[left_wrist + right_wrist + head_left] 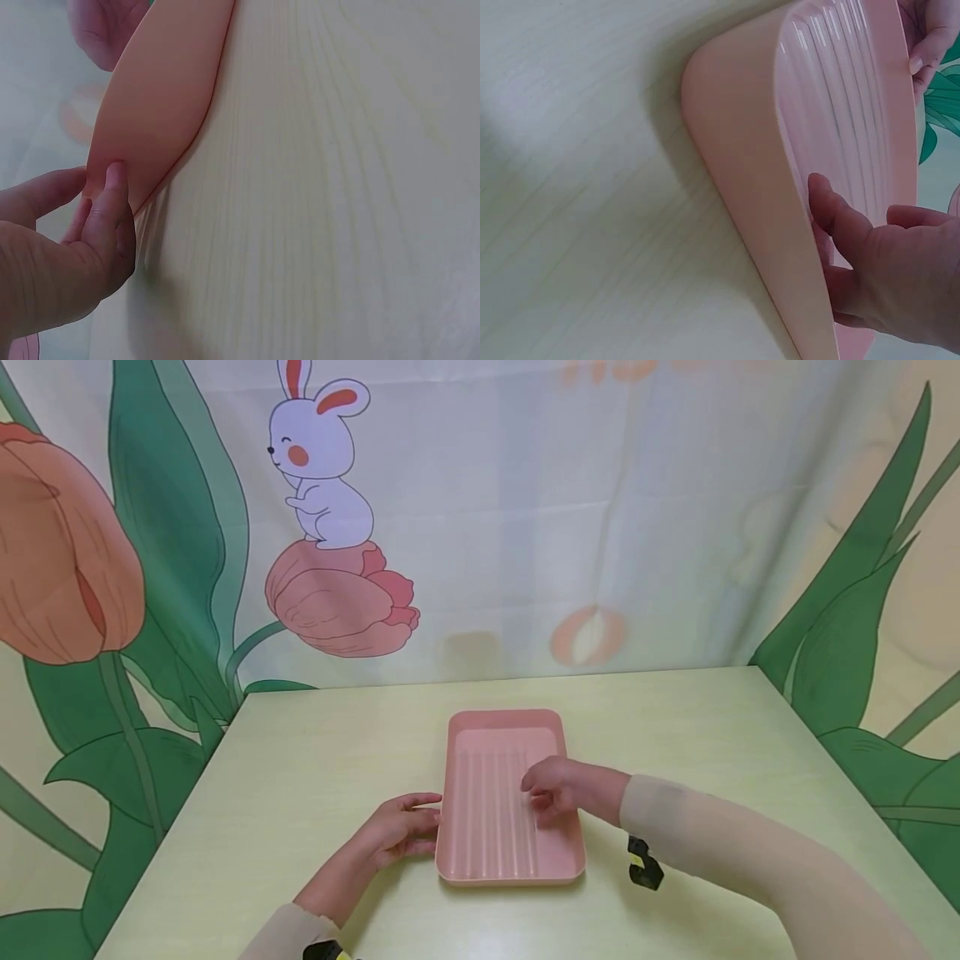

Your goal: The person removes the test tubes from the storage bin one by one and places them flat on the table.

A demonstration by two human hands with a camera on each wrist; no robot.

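Note:
A pink rectangular tray (491,793) with raised lengthwise ridges lies on the table. Against its left side rests my left hand (401,833); in the left wrist view the fingertips (115,174) touch the outer wall near the rim. My right hand (561,787) reaches over the right rim, its fingers loosely bent above the tray's floor. In the right wrist view the fingers (841,221) are inside the tray, with no object seen between them. Whether they touch the floor is hard to tell.
The pale wood-grain table (322,752) surrounds the tray on all sides. Behind it hangs a curtain (495,527) printed with a rabbit and tulips. A black wrist device (645,863) sits under the right sleeve.

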